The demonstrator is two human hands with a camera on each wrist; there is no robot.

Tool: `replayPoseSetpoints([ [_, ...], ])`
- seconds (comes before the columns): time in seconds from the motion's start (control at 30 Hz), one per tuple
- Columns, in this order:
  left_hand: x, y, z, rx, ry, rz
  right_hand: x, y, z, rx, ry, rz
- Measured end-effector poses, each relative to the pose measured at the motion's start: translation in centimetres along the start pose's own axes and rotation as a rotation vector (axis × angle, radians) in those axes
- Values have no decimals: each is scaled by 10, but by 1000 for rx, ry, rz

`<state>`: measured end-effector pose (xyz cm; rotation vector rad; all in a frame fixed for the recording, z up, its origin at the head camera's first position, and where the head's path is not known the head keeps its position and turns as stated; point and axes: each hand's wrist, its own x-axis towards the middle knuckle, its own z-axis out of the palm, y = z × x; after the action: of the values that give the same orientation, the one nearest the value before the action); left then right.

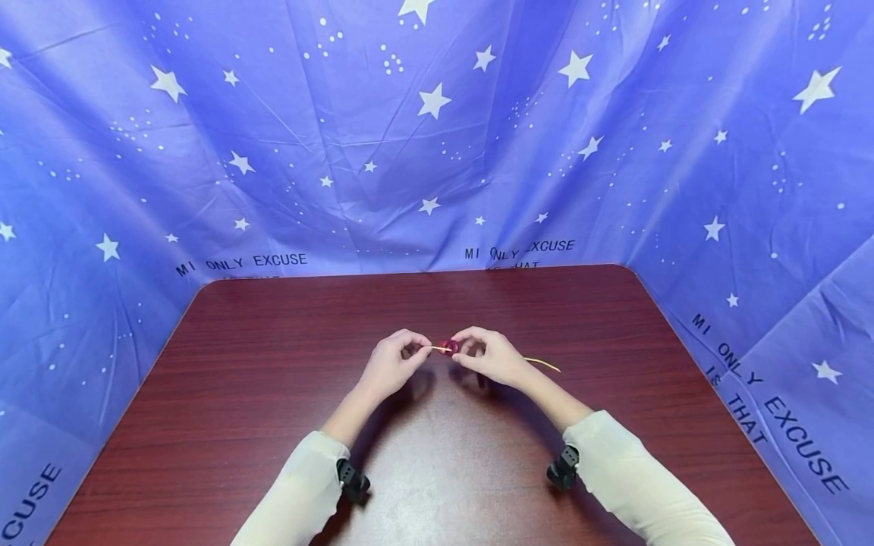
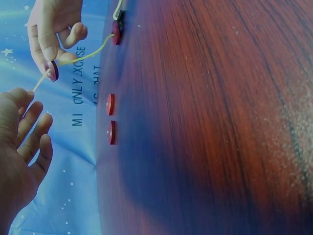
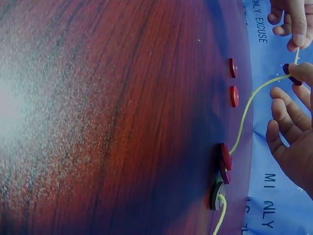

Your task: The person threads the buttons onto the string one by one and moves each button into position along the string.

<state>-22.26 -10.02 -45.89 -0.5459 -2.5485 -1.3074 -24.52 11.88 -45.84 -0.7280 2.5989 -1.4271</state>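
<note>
Over the table, my left hand (image 1: 392, 365) pinches the end of a thin yellow cord (image 3: 248, 105) between thumb and forefinger. Facing it, my right hand (image 1: 495, 358) holds a dark red button (image 2: 53, 70) by its edge, with the cord passing through it. The other fingers of both hands are loosely bent. In the right wrist view, the cord runs from this button down to red buttons (image 3: 226, 157) and a black button (image 3: 217, 196) strung on it, lying on the table. The cord's tail (image 1: 544, 364) shows beyond my right wrist.
Two loose red buttons (image 2: 111, 105) lie side by side on the dark wood-grain table (image 1: 273, 409), near its far edge in the left wrist view. A blue curtain (image 1: 369, 136) with white stars surrounds the table at the back and sides.
</note>
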Motion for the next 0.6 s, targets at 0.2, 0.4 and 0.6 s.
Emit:
replayPoseSetpoints([
  [0.2,0,-1,0,13,0,3,-1,2,-3,-7,0,-1],
  [0.4,0,0,0,13,-1,3,-2,4,-6,-17,-2,-15],
  [0.6,0,1,0,13,-3,-6,-3,7,-9,-49,9,16],
])
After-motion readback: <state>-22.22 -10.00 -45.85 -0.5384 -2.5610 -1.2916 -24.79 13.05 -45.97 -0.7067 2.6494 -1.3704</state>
